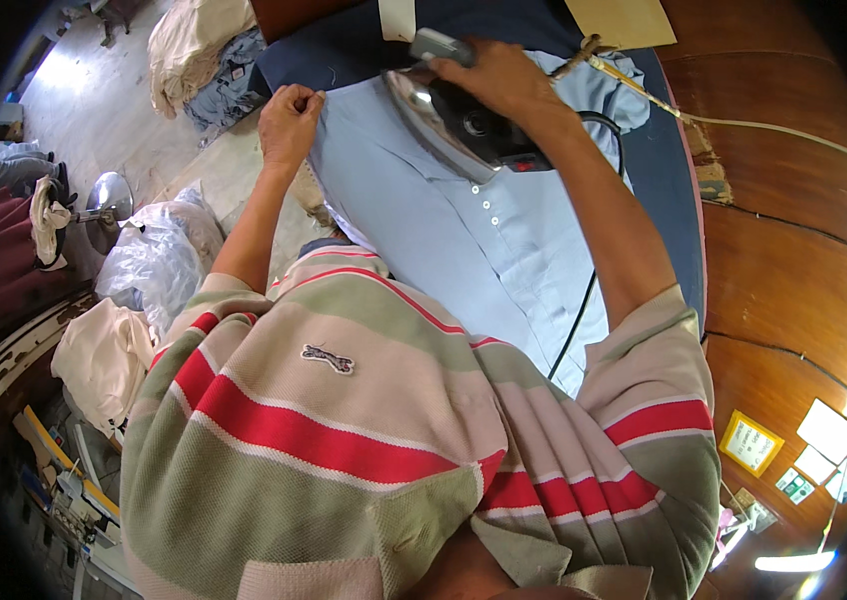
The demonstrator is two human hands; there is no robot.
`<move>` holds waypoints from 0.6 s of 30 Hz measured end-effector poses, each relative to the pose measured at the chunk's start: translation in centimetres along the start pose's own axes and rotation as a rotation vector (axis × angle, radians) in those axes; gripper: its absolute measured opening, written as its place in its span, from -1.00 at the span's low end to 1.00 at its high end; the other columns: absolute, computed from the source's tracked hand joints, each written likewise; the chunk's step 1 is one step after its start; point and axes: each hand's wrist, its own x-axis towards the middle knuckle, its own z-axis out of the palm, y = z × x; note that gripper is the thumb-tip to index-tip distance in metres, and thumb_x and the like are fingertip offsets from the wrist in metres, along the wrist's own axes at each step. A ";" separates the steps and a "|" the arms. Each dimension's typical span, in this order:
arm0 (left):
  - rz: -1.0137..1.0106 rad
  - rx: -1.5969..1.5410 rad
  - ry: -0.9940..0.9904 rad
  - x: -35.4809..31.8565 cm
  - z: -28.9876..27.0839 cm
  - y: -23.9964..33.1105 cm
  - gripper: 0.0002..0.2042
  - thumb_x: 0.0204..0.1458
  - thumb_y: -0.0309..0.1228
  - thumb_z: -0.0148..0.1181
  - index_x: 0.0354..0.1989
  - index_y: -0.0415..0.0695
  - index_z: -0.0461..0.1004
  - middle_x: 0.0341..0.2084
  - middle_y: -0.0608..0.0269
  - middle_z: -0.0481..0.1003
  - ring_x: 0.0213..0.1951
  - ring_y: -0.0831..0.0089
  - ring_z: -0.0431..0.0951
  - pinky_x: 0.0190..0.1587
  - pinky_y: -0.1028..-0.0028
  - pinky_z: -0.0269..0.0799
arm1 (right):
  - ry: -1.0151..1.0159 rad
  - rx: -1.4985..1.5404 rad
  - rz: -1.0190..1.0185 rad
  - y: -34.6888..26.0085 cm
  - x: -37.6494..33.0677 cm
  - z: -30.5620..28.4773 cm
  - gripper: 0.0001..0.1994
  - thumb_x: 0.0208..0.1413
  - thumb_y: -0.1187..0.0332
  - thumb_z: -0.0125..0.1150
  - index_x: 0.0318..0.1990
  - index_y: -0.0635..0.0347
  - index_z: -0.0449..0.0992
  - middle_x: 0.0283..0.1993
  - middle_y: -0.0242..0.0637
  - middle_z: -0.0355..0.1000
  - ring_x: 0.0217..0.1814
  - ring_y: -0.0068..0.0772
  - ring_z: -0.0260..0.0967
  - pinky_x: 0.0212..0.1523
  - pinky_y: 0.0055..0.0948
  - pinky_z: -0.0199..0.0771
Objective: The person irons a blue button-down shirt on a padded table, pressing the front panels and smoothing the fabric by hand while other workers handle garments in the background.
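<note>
A light blue shirt (384, 190) with a row of white buttons lies spread over a dark blue ironing surface (679, 230). My right hand (499, 80) is closed round the grey handle of a clothes iron (464, 125). The iron's metal soleplate edge rests on or just over the shirt, left of the buttons. At the shirt's far left edge, my left hand (289, 125) pinches the cloth between thumb and fingers. The iron's black cord (584, 310) trails across the right part of the shirt.
Cream and blue cloth heaps (199, 60) lie on the floor at the far left. Clear plastic bags (164, 250) stand beside my left arm. A pale hose (784, 130) with a yellowish section runs in from the right. Brown wooden panelling (784, 260) borders the right side.
</note>
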 end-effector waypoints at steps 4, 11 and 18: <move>0.080 0.003 0.149 -1.0 0.6 0.1 -0.83 -0.07 -0.28 0.20 -0.37 -0.08 0.48 -0.41 0.26 0.46 -0.33 0.27 0.46 -0.26 0.35 0.32 | 0.098 0.006 0.040 4.3 -3.6 -2.6 -0.38 -0.03 -0.17 0.05 -0.12 0.29 0.44 -0.24 0.12 0.45 -0.14 0.09 0.42 -0.11 -0.23 0.38; 0.439 0.215 0.138 -2.9 0.7 2.7 -0.81 -0.07 -0.33 0.15 -0.24 0.02 0.45 -0.22 0.36 0.46 -0.14 0.35 0.43 -0.02 0.34 0.16 | -0.017 0.005 0.347 9.3 -9.4 -3.5 -0.38 -0.03 -0.20 0.03 -0.17 0.28 0.45 -0.34 0.12 0.45 -0.21 0.09 0.44 -0.17 -0.25 0.39; 0.531 0.035 -0.040 -3.0 2.7 6.2 -0.85 -0.09 -0.41 0.14 -0.29 -0.02 0.45 -0.26 0.30 0.48 -0.18 0.31 0.44 -0.10 0.35 0.23 | 0.078 -0.025 0.296 11.4 -7.6 -0.3 -0.40 -0.03 -0.20 0.02 -0.23 0.27 0.48 -0.34 0.11 0.46 -0.25 0.09 0.44 -0.18 -0.19 0.41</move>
